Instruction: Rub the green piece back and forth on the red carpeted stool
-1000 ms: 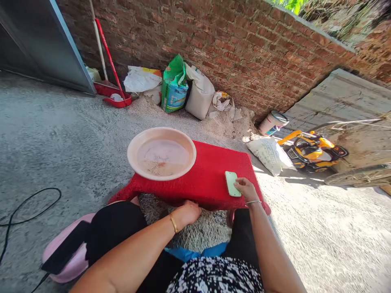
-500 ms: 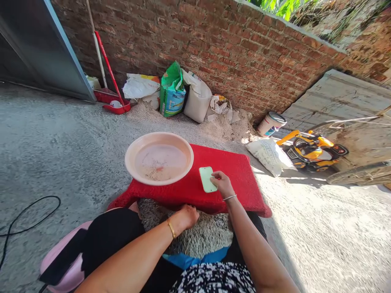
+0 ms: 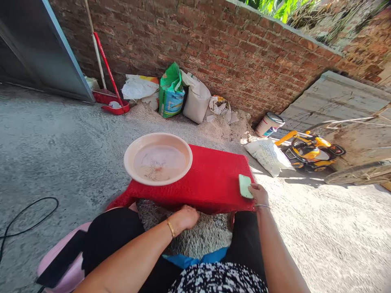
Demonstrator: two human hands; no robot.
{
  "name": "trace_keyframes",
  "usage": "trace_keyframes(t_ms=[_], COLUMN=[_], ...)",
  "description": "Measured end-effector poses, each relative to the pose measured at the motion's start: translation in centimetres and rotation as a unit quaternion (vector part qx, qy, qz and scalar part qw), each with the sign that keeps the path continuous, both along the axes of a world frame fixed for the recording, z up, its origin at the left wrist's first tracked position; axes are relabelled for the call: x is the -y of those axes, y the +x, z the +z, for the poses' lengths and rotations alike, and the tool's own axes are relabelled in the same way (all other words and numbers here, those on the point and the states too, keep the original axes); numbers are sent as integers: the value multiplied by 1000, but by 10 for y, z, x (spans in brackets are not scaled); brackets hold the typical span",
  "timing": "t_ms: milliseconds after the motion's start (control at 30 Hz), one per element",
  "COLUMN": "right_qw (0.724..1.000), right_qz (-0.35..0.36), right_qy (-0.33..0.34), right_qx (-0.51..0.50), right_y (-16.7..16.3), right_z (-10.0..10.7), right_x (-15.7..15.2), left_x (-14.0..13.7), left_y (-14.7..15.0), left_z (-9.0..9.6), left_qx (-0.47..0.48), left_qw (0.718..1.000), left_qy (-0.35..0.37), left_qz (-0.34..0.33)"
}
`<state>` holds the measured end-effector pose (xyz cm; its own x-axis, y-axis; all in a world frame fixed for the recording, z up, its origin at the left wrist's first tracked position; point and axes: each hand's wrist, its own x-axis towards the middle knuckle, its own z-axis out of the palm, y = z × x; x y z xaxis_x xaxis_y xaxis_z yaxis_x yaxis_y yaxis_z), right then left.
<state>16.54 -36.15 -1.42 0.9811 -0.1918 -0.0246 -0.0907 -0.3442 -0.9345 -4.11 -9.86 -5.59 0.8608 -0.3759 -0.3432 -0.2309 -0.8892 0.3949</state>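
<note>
Green slab (image 3: 245, 186) at red cloth's (image 3: 218, 169) right end.
I see right hand (image 3: 259, 195) pinching it; left hand (image 3: 187, 217) curled at near edge (hold: cannot tell).

The red cloth (image 3: 218, 171) looks soft and matt from here, and the peach basin (image 3: 158, 182) has plastic's smooth, faint sheen. The pale green slab (image 3: 244, 185) seems smooth as well. The gold-coloured bracelet (image 3: 170, 228) gleams like polished metal. Around me, the concrete floor (image 3: 76, 150) is rough, the brick wall (image 3: 214, 44) coarse and dull, the red dustpan (image 3: 122, 109) glossy plastic.
</note>
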Motion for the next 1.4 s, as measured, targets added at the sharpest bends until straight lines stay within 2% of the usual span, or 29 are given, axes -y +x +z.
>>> trace_keyframes(t_ms=[67, 100, 200, 267, 300, 367, 433, 500, 567, 667, 733, 800, 900, 967, 1067, 1200, 1300, 1400], right_qw=[999, 999, 998, 997, 996, 990, 979, 966, 964, 950, 918, 890, 866, 858, 853, 831, 831, 852], right_qz=[-40, -48, -25, 21, 46, 119, 200, 257, 261, 242, 240, 244, 254, 264, 295, 343, 326, 258], right_qy=[11, 19, 50, 67, 77, 70, 34, -11, -40, -156, -263, -341, -404, -416, -398, -390, -413, -434], right_qx=[8, 12, 16, 14, 12, 12, 16, 21, 34, 118, 172, 181, 153, 144, 163, 197, 181, 140], right_y=[-4, -7, -15, -20, -23, -27, -30, -30, -31, -39, -49, -61, -74, -80, -88, -88, -68, -34], right_z=[2, 3, 0, -3, -5, -6, -7, -6, -4, 0, 1, 3, 6, 9, 15, 17, 16, 12], right_x=[25, 31, 20, -8, -26, -62, -93, -113, -122, -127, -130, -136, -148, -157, -176, -195, -178, -125], left_x=[-2, -3, -10, -17, -21, -31, -42, -53, -61, -68, -70, -71, -70, -69, -68, -68, -67, -66], left_y=[1, 2, 5, 6, 7, 7, 9, 12, 14, 18, 20, 21, 22, 22, 22, 21, 22, 23], left_z=[14, 23, 52, 68, 74, 78, 73, 62, 49, 33, 27, 25, 22, 20, 20, 25, 27, 28], left_qx=[-29, -47, -97, -55, 1, 139, 239, 277, 278, 258, 252, 254, 262, 268, 278, 293, 295, 300], left_qw=[999, 998, 979, 962, 959, 952, 946, 943, 944, 949, 952, 951, 947, 945, 941, 937, 934, 931], left_qy=[15, -3, -165, -266, -279, -235, -137, -43, 17, 53, 54, 51, 51, 55, 60, 64, 80, 95], left_qz=[-11, -28, -62, -1, 50, 138, 173, 178, 179, 173, 168, 170, 177, 182, 186, 178, 183, 184])
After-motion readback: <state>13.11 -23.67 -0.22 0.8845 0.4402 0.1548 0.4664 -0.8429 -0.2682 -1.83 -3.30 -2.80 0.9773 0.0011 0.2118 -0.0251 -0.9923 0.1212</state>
